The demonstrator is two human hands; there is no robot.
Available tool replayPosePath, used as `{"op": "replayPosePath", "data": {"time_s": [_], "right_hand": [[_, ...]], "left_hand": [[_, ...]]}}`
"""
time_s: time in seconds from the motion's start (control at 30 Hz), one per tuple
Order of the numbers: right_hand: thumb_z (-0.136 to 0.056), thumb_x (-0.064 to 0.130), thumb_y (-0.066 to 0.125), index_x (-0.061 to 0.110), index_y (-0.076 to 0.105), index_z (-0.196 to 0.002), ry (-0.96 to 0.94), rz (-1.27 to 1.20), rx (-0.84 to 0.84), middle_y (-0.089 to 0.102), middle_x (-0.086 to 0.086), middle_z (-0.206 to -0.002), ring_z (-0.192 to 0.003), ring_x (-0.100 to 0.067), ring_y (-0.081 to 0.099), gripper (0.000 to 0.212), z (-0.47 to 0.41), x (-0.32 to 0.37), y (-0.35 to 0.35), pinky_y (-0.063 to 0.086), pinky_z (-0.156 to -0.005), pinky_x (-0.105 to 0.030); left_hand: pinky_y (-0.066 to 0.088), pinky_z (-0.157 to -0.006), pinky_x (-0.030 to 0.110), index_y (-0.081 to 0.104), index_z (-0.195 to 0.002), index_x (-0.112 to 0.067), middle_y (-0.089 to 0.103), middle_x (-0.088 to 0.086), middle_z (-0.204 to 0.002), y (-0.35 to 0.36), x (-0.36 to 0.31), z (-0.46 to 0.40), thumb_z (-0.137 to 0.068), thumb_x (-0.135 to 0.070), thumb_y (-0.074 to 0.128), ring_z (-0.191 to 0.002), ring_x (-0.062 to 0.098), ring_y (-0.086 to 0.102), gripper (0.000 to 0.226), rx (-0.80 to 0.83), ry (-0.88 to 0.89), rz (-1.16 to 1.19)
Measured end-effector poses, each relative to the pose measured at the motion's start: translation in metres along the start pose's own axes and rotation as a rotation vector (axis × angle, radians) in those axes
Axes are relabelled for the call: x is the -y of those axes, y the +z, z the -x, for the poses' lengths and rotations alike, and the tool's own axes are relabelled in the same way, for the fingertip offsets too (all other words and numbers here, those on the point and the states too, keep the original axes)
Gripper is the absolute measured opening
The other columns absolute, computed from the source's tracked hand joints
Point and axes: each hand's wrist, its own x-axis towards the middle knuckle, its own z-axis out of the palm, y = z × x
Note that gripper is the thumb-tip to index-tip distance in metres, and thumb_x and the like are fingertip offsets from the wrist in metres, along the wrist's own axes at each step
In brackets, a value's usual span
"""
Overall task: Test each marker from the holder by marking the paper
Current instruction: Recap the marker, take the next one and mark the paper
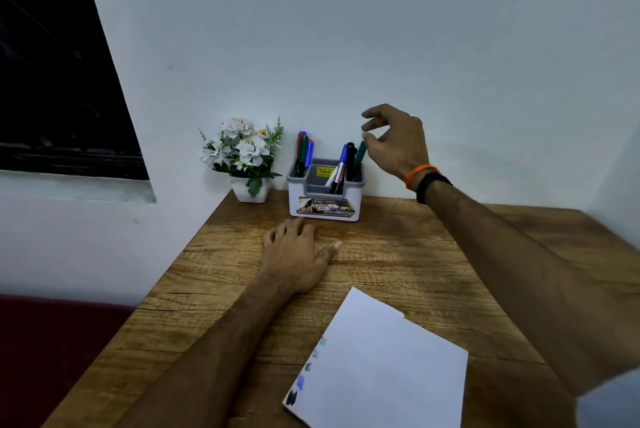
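A white and grey marker holder (325, 201) stands at the back of the wooden table against the wall. Several markers stand in its left compartment (304, 154). On its right side stand a blue marker (340, 164), a black marker (350, 159) and a green marker (360, 152). My right hand (394, 140) hovers just right of the green marker's top, fingers spread, thumb close to the cap. My left hand (298, 254) lies flat on the table just in front of the holder. A white paper (384, 365) lies near me, with several ink marks (304, 375) along its left edge.
A small white pot of artificial white flowers (246, 157) stands left of the holder. The wooden table (398, 254) meets the white wall at the back. A dark window (52, 64) is at far left. My right wrist carries an orange band and a black one.
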Motion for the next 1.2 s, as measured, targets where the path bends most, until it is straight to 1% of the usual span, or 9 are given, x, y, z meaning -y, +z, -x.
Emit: {"op": "replayPosePath", "data": {"time_s": [0.17, 0.3, 0.47, 0.7, 0.8, 0.93, 1.0, 1.1, 1.2], "right_hand": [[-0.084, 0.017, 0.068, 0.016, 0.072, -0.102, -0.093, -0.036, 0.091, 0.07, 0.008, -0.085, -0.061, -0.007, 0.062, 0.018, 0.002, 0.036, 0.015, 0.055, -0.077, -0.025], [-0.084, 0.013, 0.065, 0.014, 0.071, -0.103, -0.09, 0.015, 0.218, 0.073, 0.001, -0.088, -0.072, -0.012, 0.065, 0.02, 0.002, 0.057, 0.037, 0.057, -0.08, -0.029], [-0.079, 0.009, 0.065, 0.008, 0.066, -0.114, 0.002, 0.114, 0.365, 0.07, -0.011, -0.104, -0.096, -0.027, 0.066, 0.035, -0.008, 0.069, 0.061, 0.056, -0.09, -0.039], [-0.079, 0.014, 0.068, 0.007, 0.055, -0.131, 0.079, 0.252, 0.465, 0.05, -0.021, -0.128, -0.116, -0.036, 0.052, 0.053, -0.019, 0.06, 0.088, 0.046, -0.098, -0.037], [-0.082, 0.016, 0.068, 0.007, 0.057, -0.126, 0.065, 0.225, 0.395, 0.046, -0.018, -0.127, -0.113, -0.034, 0.052, 0.047, -0.016, 0.056, 0.094, 0.045, -0.094, -0.036], [-0.081, 0.017, 0.071, 0.01, 0.063, -0.116, 0.03, 0.078, 0.241, 0.054, -0.013, -0.12, -0.103, -0.027, 0.058, 0.037, -0.005, 0.056, 0.096, 0.047, -0.094, -0.034], [-0.081, 0.018, 0.074, 0.012, 0.064, -0.115, 0.024, 0.006, 0.213, 0.062, -0.009, -0.108, -0.093, -0.023, 0.062, 0.036, 0.002, 0.057, 0.095, 0.05, -0.094, -0.035], [-0.08, 0.019, 0.078, 0.013, 0.059, -0.111, 0.092, -0.122, 0.179, 0.061, 0.007, -0.08, -0.077, -0.015, 0.063, 0.037, 0.01, 0.059, 0.093, 0.052, -0.08, -0.027], [-0.078, 0.029, 0.082, 0.012, 0.063, -0.108, 0.174, -0.117, 0.226, 0.067, 0.004, -0.078, -0.08, -0.014, 0.064, 0.039, 0.012, 0.059, 0.094, 0.051, -0.078, -0.024]], "left_hand": [[0.018, -0.116, 0.049, 0.038, -0.144, -0.019, 0.031, 0.006, -0.156, -0.008, 0.005, 0.0, -0.092, -0.069, 0.026, -0.144, 0.024, 0.024, 0.073, -0.016, -0.011, 0.033], [0.019, -0.116, 0.048, 0.038, -0.144, -0.019, 0.028, 0.007, -0.157, -0.018, 0.029, 0.0, -0.092, -0.069, 0.027, -0.144, 0.026, 0.024, 0.073, -0.07, -0.086, -0.03], [0.015, -0.117, 0.05, 0.038, -0.144, -0.02, 0.027, 0.008, -0.158, -0.014, 0.055, 0.0, -0.089, -0.073, 0.024, -0.145, 0.026, 0.023, 0.078, -0.03, -0.137, -0.025], [0.018, -0.114, 0.052, 0.04, -0.141, -0.018, 0.029, 0.01, -0.156, -0.009, 0.057, -0.004, -0.088, -0.075, 0.022, -0.142, 0.029, 0.026, 0.08, -0.045, -0.149, -0.049], [0.018, -0.114, 0.053, 0.041, -0.14, -0.017, 0.03, 0.011, -0.155, -0.008, 0.058, -0.005, -0.088, -0.074, 0.023, -0.142, 0.029, 0.026, 0.079, -0.053, -0.146, -0.048], [0.018, -0.114, 0.052, 0.041, -0.14, -0.016, 0.03, 0.012, -0.155, -0.008, 0.057, -0.005, -0.089, -0.073, 0.023, -0.142, 0.03, 0.026, 0.078, -0.054, -0.147, -0.05], [0.018, -0.114, 0.052, 0.041, -0.14, -0.016, 0.03, 0.012, -0.155, -0.007, 0.058, -0.005, -0.089, -0.073, 0.023, -0.142, 0.03, 0.025, 0.078, -0.052, -0.149, -0.049], [0.018, -0.114, 0.052, 0.039, -0.142, -0.017, 0.029, 0.012, -0.156, -0.007, 0.058, -0.006, -0.088, -0.074, 0.021, -0.143, 0.03, 0.025, 0.081, -0.048, -0.15, -0.05], [0.018, -0.115, 0.052, 0.038, -0.143, -0.016, 0.028, 0.012, -0.156, -0.007, 0.058, -0.006, -0.088, -0.074, 0.02, -0.143, 0.03, 0.024, 0.082, -0.044, -0.149, -0.056]]}}
